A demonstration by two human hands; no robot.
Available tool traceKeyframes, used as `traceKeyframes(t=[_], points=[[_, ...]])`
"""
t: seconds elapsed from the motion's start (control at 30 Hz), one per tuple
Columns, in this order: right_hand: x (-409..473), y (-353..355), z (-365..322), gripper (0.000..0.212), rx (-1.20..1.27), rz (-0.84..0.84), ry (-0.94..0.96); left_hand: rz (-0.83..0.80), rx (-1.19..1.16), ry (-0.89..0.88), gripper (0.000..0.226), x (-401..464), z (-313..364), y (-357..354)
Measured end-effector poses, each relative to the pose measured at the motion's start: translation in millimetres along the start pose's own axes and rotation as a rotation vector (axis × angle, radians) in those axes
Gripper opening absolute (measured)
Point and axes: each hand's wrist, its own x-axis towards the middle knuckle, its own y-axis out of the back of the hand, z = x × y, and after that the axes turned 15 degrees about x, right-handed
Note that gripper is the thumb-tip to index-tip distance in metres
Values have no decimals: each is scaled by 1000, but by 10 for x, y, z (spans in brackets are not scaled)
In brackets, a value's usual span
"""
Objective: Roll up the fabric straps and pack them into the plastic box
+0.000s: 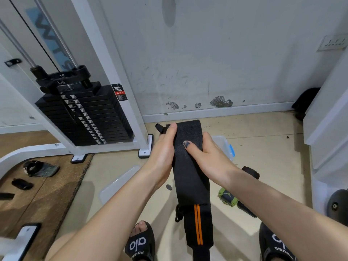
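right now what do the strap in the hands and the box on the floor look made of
Strap: woven elastic fabric by the look, matte black with fine ribbing and two orange stripes; it hangs limp from both hands.
Box: clear plastic, probably rigid; the floor shows through its glossy wall, and it has a blue latch.

Scuffed pale wall (216,59) with chipped paint above beige floor (263,147), white weight-stack machine (84,113) at left.
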Motion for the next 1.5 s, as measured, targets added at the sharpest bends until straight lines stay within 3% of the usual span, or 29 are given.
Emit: traceKeyframes(t=[0.1, 0.27, 0.4, 0.5, 0.57, 0.7, 0.87, 0.97, 1.03, 1.13, 1.2, 1.3, 1.5], points=[[-5, -7, -37, 25, 19, 6, 21, 61, -36, 14, 39, 25, -16, -17], [75, 16, -117, 22, 296, 38, 4, 110, 36, -17, 33, 50, -53, -34], [116, 3, -100, 27, 212, 124, 52, 80, 106, -37, 36, 9, -53, -95], [85, -25, -108, 34, 206, 129, 68, 65, 81, -25, 25, 16, -61, -89], [85, -24, -121, 28, 212, 122, 81, 57, 54, -9, 18, 19, -61, -75], [106, -7, -104, 10, 261, 127, 111, 4, 71, -42, 35, -21, -30, -79], [106, -2, -165, 33, 316, 106, 94, 5, 67, -73, 23, -16, -14, -59], [115, 42, -129, 19, 329, 96, 103, 8, 139, -115, 16, -18, -16, -34], [127, 58, -104, 4, 338, 116, 107, 7, 199, -185, 23, -31, -10, -13], [150, 70, -109, 3, 338, 140, 113, -59, 197, -260, 50, -13, -9, 35], [158, 81, -132, 14, 347, 147, 113, -97, 153, -281, 56, -23, 19, 75], [159, 102, -143, 14, 394, 127, 107, -60, 106, -291, 47, -49, 67, 109], [144, 107, -122, 7, 420, 96, 109, 1, 245, -328, 31, -94, 87, 89]])
